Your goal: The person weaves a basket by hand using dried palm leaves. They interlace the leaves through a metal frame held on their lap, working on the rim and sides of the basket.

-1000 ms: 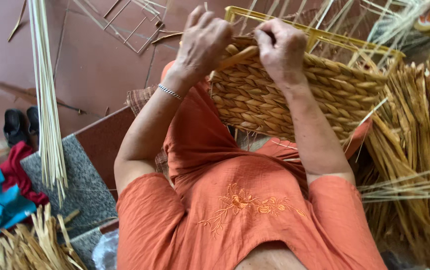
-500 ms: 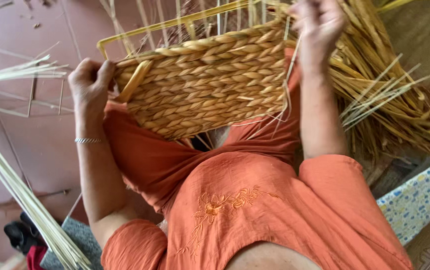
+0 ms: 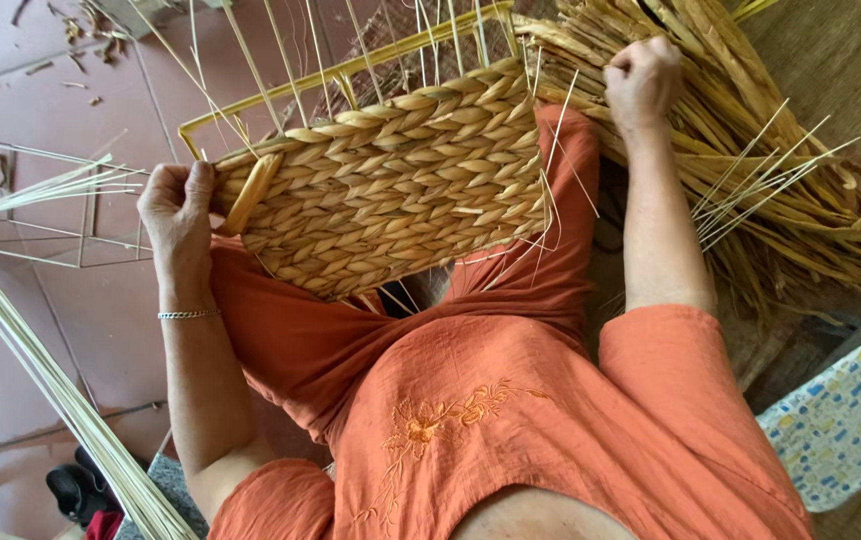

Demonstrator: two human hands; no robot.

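Left grip (image 3: pixel 179 208) pinching end of half-woven tan straw basket on yellow wire frame (image 3: pixel 391 185); right grip (image 3: pixel 641 80) fisted around dried straw bundle (image 3: pixel 781 170) beside basket's far end.

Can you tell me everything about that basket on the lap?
The half-woven straw basket is golden tan, its wall made of thick braided rows. A yellow wire frame rises bare above the weaving, with thin pale stalks poking up. It lies tilted across the orange-clothed lap. The left hand grips its end; the right hand is at the other side, by loose straw.
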